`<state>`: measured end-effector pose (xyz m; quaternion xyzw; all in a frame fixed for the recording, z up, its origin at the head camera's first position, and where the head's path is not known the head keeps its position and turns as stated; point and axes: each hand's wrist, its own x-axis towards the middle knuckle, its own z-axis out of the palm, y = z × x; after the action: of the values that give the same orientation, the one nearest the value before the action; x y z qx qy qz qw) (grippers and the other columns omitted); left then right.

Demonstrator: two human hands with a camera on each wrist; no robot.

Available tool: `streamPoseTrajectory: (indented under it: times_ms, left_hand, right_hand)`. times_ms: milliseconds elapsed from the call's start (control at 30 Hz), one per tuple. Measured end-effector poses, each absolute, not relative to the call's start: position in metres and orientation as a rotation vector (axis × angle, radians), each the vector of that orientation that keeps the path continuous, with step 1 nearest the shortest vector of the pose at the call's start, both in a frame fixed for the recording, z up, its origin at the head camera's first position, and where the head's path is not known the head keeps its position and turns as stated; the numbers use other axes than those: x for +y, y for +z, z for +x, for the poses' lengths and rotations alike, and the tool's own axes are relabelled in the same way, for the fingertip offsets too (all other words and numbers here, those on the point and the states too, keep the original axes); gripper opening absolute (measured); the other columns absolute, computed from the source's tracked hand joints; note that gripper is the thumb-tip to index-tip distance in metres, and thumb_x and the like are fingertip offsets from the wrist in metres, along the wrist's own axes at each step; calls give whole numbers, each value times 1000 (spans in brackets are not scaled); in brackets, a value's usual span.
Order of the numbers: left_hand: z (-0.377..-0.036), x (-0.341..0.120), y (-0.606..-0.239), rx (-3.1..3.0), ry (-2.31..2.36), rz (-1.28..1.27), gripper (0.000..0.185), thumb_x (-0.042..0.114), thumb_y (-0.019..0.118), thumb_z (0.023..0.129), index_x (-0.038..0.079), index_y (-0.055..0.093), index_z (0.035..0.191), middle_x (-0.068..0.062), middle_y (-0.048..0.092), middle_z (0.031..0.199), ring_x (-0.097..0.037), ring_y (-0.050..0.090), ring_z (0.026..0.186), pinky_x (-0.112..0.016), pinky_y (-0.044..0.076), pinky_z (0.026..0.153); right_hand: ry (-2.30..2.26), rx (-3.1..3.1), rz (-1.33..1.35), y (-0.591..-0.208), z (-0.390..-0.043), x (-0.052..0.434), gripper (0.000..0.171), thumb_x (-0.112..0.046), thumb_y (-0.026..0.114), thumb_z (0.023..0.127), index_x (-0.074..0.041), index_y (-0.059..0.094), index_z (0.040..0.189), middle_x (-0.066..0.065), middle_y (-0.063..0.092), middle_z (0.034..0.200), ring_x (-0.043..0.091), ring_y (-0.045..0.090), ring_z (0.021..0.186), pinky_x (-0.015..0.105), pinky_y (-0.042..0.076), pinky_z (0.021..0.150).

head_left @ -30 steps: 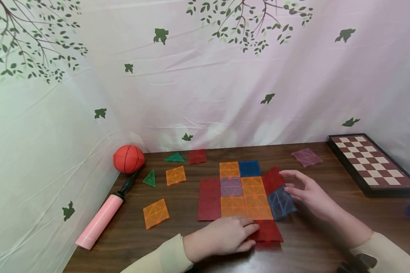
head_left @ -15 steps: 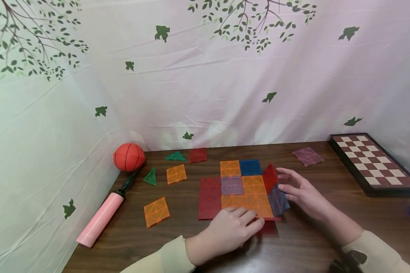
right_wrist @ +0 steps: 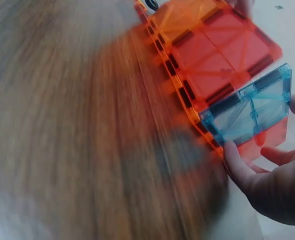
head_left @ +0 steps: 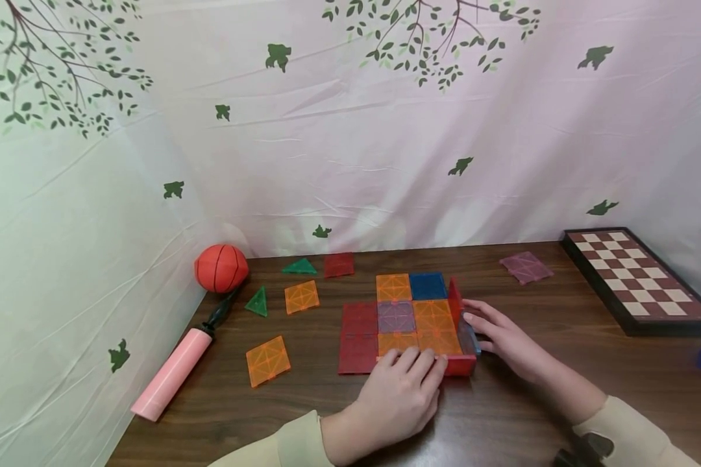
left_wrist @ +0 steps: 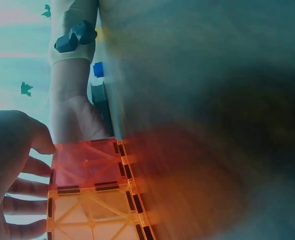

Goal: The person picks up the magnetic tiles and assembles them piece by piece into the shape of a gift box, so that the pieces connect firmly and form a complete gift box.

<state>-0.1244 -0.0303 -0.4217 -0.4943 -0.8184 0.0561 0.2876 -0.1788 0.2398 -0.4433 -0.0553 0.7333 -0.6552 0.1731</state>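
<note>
A flat patchwork of see-through magnetic tiles lies on the table, with orange tiles [head_left: 435, 314] and a purple tile [head_left: 396, 316] in it. Along its near side, a red tile [head_left: 460, 367] and an orange tile [left_wrist: 92, 215] are raised on edge. My left hand [head_left: 394, 395] holds this row, fingers hooked over its top edge. On the right side a blue tile [right_wrist: 252, 112] and a red tile [head_left: 455, 303] are raised too. My right hand [head_left: 511, 344] grips the blue tile, thumb and fingers at its edges, close to the corner with the near row.
Loose orange tiles [head_left: 267, 361], green triangles [head_left: 257, 301] and a red tile [head_left: 339, 264] lie left. A pink pump [head_left: 172, 375] and red ball [head_left: 221, 268] are further left. A purple tile [head_left: 526, 267] and checkered board [head_left: 637, 275] sit right.
The right hand has moved left, tipping the blue and red side tiles from leaning outward to nearly upright. The near row, flat before, has been raised on edge by the left hand.
</note>
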Motion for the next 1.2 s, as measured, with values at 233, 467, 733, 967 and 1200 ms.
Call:
streamPoseTrajectory:
  times_ms: [233,467,733,967,1200]
  left_hand:
    - [-126,-30,-421,-2245,136,-1299,51,43,63,94,14,65,136,-1,63,125,-18,56,108,-33,50,84]
    - [-128,-31,-421,-2275,76,-1288,51,44,64,93,17,66,136,-1,62,127,-18,56,112,-34,49,86]
    - [-148,-60,-408,-2670,-804,-915,46,25,62,99,5,59,140,-10,61,135,-26,57,122,-43,49,99]
    - [-181,-106,-416,-2799,-1695,-191,50,21,54,104,-1,45,148,-28,45,150,-44,42,138,-63,35,109]
    - [-190,-118,-429,-2606,-2163,-17,51,22,49,105,-5,41,148,-29,38,152,-46,36,140,-63,31,111]
  right_hand:
    - [-1824,2132,-109,-441,-178,233,68,-41,42,110,-1,19,160,30,23,160,42,39,137,45,50,100]
    - [-1816,2152,-99,-441,-178,233,68,-42,42,110,0,20,159,32,25,159,42,39,136,46,50,100]
    - [-1797,2134,-77,-441,-176,233,70,-46,41,110,-3,18,161,29,17,162,47,32,140,50,48,103]
    - [-1811,2092,-64,-442,-175,235,70,-45,41,110,-5,17,162,28,13,163,49,28,141,50,47,103]
    - [-1818,2091,-71,-445,-176,235,69,-44,42,110,-5,16,161,28,14,162,48,30,140,47,49,101]
